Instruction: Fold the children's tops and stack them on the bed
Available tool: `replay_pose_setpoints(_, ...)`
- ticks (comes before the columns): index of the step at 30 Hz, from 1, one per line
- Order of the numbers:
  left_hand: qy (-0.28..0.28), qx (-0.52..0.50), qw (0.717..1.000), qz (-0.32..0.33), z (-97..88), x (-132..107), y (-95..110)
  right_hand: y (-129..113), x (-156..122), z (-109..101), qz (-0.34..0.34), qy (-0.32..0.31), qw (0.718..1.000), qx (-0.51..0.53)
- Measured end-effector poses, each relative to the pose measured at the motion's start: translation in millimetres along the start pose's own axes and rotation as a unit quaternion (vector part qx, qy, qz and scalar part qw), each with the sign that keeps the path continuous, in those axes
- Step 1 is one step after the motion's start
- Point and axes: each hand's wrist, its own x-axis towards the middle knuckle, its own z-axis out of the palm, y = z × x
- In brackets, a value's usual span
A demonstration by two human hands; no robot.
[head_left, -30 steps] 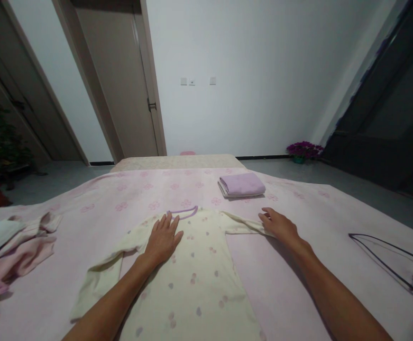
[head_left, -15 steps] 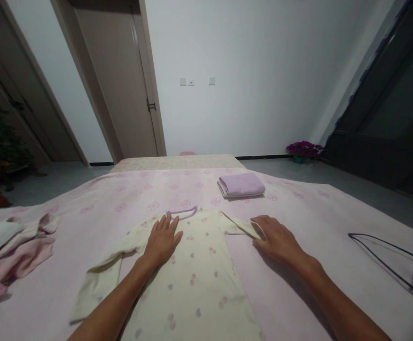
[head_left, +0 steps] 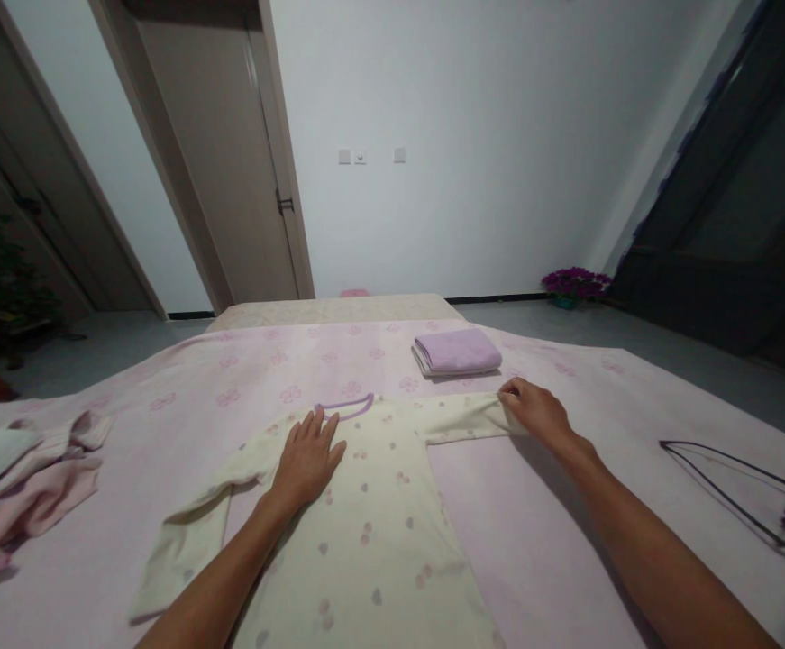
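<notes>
A cream long-sleeved shirt (head_left: 371, 514) with small printed shapes and a purple neckline lies spread out in front of me. My left hand (head_left: 307, 453) rests flat on its chest just below the collar, fingers stretched out. At the right, my right hand (head_left: 537, 410) pinches the end of the right sleeve (head_left: 466, 417), which is drawn out sideways. The left sleeve (head_left: 193, 532) slants down and outward with a bend in it, partly behind my left forearm.
A folded purple cloth (head_left: 460, 351) lies beyond the right sleeve. Crumpled pink and white clothes (head_left: 33, 478) are heaped at the left. A black hanger (head_left: 743, 496) lies at the right on the pink flowered sheet (head_left: 588, 406).
My right hand has closed on the sleeve end and moved outward and away from me. The twisted sleeve now lies broader and straighter. My left hand has stayed put.
</notes>
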Motion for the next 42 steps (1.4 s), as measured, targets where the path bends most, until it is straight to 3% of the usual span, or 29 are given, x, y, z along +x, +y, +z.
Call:
replay_pose_setpoints(4, 0.007, -0.003, 1.0, 0.0, -0.4, 0, 0, 16, 23, 26, 0.003, 0.002, 1.0, 0.001)
replay_pose_setpoints(8, 0.012, -0.009, 1.0, 0.001, 1.2, 0, -1, 32, 26, 46, -0.007, -0.012, 1.0, -0.007)
replay_pose_setpoints(13, 0.016, -0.008, 1.0, 0.0, 1.1, 0, -1, 36, 19, 37, 0.004, -0.014, 0.998, -0.061)
replay_pose_setpoints(16, 0.014, -0.005, 1.0, -0.001, -0.5, 0, 0, 10, 5, 29, -0.019, 0.032, 0.994, -0.101)
replay_pose_setpoints(18, 0.014, -0.003, 1.0, -0.002, -1.5, 0, 1, -21, -12, 32, -0.086, 0.055, 0.993, -0.061)
replay_pose_setpoints(21, 0.016, -0.01, 1.0, 0.001, -1.9, -1, 0, -74, -47, 52, -0.247, -0.021, 0.969, -0.004)
replay_pose_setpoints(24, 0.014, -0.019, 1.0, 0.006, -0.7, -1, -2, -104, -74, 72, -0.297, -0.109, 0.949, -0.001)
replay_pose_setpoints(27, 0.012, -0.018, 1.0, 0.007, 1.0, -1, -4, -92, -76, 77, -0.246, -0.131, 0.96, -0.029)
replay_pose_setpoints(32, 0.017, -0.017, 1.0, 0.004, 2.6, -1, -3, -26, -51, 70, -0.111, -0.107, 0.983, -0.095)
replay_pose_setpoints(36, 0.021, -0.017, 1.0, 0.003, 1.9, -1, -2, -3, -52, 68, -0.038, -0.012, 0.992, -0.123)
replay_pose_setpoints(39, 0.023, -0.02, 1.0, 0.003, 0.2, -2, -2, -14, -66, 63, -0.147, 0.056, 0.985, -0.076)
replay_pose_setpoints(42, 0.025, -0.025, 0.999, 0.002, -1.2, -3, -1, -32, -80, 55, -0.288, 0.044, 0.956, 0.006)
